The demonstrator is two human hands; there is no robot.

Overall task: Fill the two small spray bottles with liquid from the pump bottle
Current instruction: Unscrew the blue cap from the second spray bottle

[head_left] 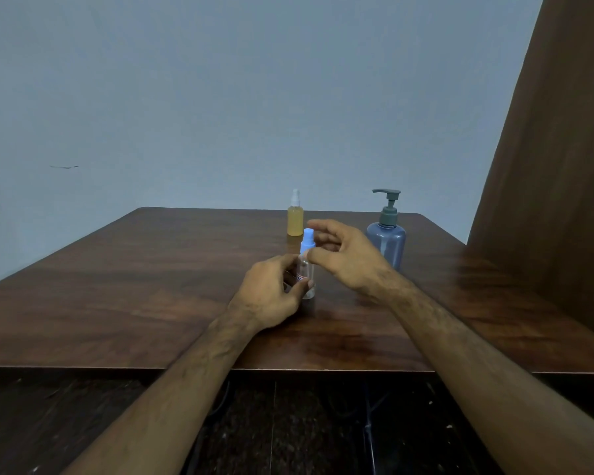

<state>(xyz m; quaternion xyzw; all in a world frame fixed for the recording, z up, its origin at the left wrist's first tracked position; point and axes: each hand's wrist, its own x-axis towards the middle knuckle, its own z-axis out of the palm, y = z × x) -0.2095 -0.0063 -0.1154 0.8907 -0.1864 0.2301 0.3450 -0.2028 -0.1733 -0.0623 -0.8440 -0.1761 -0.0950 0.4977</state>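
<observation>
The clear bottle [306,272] with the blue cap [307,240] stands upright on the desk [151,286], about midway between the near and far edges. I read it as empty or nearly so, though its contents are hard to judge. My left hand [275,293] grips its body, fingers and thumb curled round the lower half. My right hand [343,255] is at the cap, fingers loosely spread; the thumb tip is at the neck, but I cannot tell whether it presses there.

Behind it, near the far edge, the yellow bottle [295,219] stands capped and looks filled. The pump bottle [386,234] stands to the right of both, close to the far right corner, just beyond my right hand.

Judgement: the step in hand is opening the clear bottle. The next move calls for closing the right fingers on the cap and twisting it off while the left keeps the body steady and upright.
</observation>
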